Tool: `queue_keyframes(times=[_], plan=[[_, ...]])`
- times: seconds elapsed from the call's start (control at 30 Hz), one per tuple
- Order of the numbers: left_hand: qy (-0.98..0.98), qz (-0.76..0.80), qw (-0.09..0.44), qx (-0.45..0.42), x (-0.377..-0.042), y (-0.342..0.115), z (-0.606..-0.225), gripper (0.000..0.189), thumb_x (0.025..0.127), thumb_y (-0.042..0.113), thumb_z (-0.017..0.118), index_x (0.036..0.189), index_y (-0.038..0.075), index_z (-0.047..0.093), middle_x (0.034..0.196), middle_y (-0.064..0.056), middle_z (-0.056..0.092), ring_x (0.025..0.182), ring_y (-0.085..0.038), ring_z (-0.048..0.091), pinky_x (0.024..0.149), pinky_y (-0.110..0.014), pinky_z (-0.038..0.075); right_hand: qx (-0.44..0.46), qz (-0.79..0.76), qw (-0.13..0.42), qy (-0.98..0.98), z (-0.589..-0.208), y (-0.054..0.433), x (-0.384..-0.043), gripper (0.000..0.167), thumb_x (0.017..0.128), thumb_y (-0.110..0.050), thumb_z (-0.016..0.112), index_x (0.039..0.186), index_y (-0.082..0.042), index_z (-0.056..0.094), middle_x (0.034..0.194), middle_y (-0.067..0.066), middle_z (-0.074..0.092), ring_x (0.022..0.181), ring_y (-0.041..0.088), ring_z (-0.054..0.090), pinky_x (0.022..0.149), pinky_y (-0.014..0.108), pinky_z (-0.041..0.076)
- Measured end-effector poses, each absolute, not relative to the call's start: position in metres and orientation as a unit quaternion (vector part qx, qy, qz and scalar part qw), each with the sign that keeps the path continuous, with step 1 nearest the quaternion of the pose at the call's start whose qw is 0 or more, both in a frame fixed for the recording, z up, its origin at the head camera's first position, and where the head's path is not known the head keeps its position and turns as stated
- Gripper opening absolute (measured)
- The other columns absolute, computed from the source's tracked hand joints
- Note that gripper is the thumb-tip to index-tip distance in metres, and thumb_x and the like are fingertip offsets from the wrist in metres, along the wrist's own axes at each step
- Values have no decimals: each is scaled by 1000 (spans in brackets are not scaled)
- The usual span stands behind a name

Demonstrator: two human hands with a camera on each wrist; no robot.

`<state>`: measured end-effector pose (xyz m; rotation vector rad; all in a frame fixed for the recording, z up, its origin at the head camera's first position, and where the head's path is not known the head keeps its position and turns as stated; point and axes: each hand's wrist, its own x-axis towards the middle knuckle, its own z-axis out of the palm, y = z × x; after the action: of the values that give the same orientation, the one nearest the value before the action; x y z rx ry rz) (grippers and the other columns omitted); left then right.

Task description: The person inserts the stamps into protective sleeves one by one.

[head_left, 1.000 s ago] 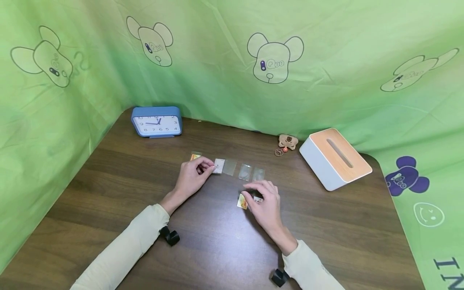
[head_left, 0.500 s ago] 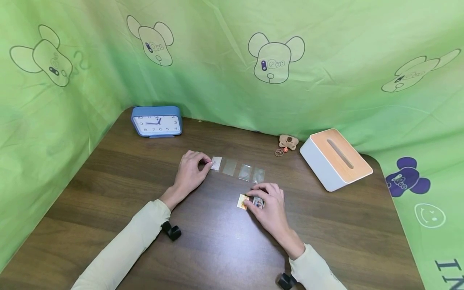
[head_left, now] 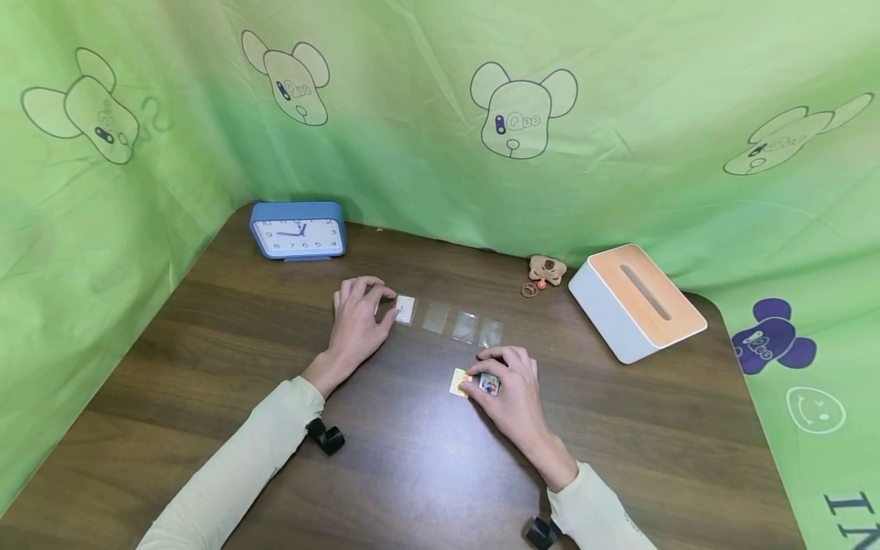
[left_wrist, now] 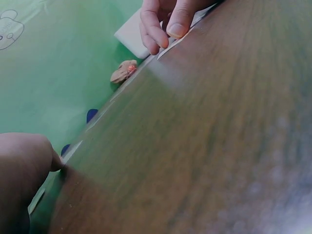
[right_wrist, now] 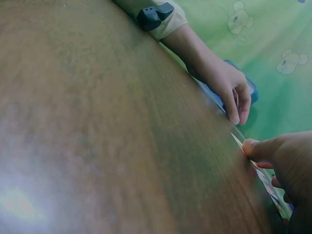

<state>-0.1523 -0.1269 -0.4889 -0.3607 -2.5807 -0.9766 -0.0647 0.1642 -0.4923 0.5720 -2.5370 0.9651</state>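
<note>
My left hand [head_left: 357, 313] has its thumb and index finger at the left edge of a small white card [head_left: 406, 309] in a clear sleeve, pinching it close to the table. Its other fingers are bent over the tabletop. My right hand [head_left: 509, 389] pinches a small yellow-and-orange card [head_left: 459, 383] between thumb and index fingertip, low over the wood. Beneath that palm lies a colourful picture card [head_left: 490, 383], partly covered. Right of the white card, several clear plastic sleeves, such as this sleeve [head_left: 436, 318], lie in a row.
At the back left stands a blue alarm clock [head_left: 299, 231]. A tissue box [head_left: 635, 302] with a wooden lid sits at the back right, beside a brown bear-shaped charm [head_left: 546, 270] with a small ring. Green printed cloth [head_left: 412, 153] hangs behind the table.
The white sleeved card has slid left along with my left hand. A yellow card glimpsed behind that hand is now hidden. My right hand shifted slightly right, then stayed at the yellow-and-orange card.
</note>
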Motion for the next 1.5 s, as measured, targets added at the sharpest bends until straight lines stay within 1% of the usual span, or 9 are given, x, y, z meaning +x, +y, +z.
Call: queue_keyframes(times=[0.1, 0.53, 0.67, 0.8, 0.97, 1.17, 1.23, 1.37, 1.5], plan=[[-911, -350, 174, -131, -152, -127, -489, 20, 96, 13, 87, 113, 5, 80, 133, -19, 66, 128, -44, 51, 100, -59, 38, 202, 343, 182, -899, -493, 164, -65, 28, 71, -15, 104, 91, -14, 84, 110, 7, 75, 112, 32, 61, 90, 51, 39], [-908, -356, 172, -136, -152, -126, -489, 11, 99, 13, 83, 109, 7, 81, 133, -17, 67, 128, -43, 53, 99, -59, 38, 220, 359, 202, -884, -494, 165, -66, 32, 68, -9, 105, 88, -15, 80, 107, 5, 77, 107, 30, 62, 88, 46, 38], [-907, -354, 174, -145, -152, -122, -488, 10, 100, 13, 83, 108, 7, 81, 133, -16, 67, 128, -41, 53, 100, -59, 38, 233, 375, 206, -873, -495, 166, -67, 32, 69, -6, 104, 86, -14, 79, 101, 2, 79, 103, 27, 64, 88, 42, 38], [-908, -348, 164, -164, -153, -115, -487, 12, 99, 14, 84, 110, 8, 81, 135, -16, 66, 130, -41, 52, 103, -59, 39, 240, 385, 211, -866, -495, 166, -67, 31, 70, -4, 103, 84, -14, 78, 89, -2, 79, 95, 23, 66, 90, 39, 39], [-912, -331, 149, -190, -153, -107, -487, 20, 98, 19, 87, 115, 11, 83, 143, -16, 63, 137, -41, 48, 108, -61, 38, 241, 394, 215, -861, -496, 165, -66, 28, 73, -2, 101, 84, -15, 78, 81, -6, 77, 88, 19, 67, 90, 38, 41], [-924, -293, 133, -209, -154, -100, -487, 35, 100, 34, 84, 131, 17, 83, 160, -17, 54, 152, -43, 37, 116, -64, 32, 258, 389, 217, -857, -497, 165, -67, 31, 78, 2, 95, 106, -9, 85, 84, -6, 76, 89, 20, 66, 88, 38, 42], [-925, -286, 131, -212, -155, -98, -488, 40, 100, 38, 84, 134, 18, 82, 163, -19, 51, 156, -45, 34, 119, -67, 30, 265, 384, 217, -857, -497, 165, -67, 32, 80, 3, 93, 109, -8, 86, 85, -5, 76, 90, 20, 66, 88, 39, 42], [-927, -274, 128, -221, -156, -94, -489, 46, 98, 43, 84, 138, 20, 80, 168, -23, 45, 160, -50, 28, 122, -73, 26, 268, 383, 221, -856, -497, 165, -68, 25, 83, 3, 91, 105, -8, 87, 88, -2, 77, 90, 21, 66, 86, 39, 43], [-930, -267, 120, -222, -156, -93, -489, 47, 97, 45, 86, 137, 21, 81, 171, -23, 42, 162, -51, 24, 125, -73, 22, 260, 389, 226, -854, -496, 164, -68, 18, 84, 3, 88, 98, -9, 86, 89, -1, 78, 88, 21, 66, 84, 39, 43]])
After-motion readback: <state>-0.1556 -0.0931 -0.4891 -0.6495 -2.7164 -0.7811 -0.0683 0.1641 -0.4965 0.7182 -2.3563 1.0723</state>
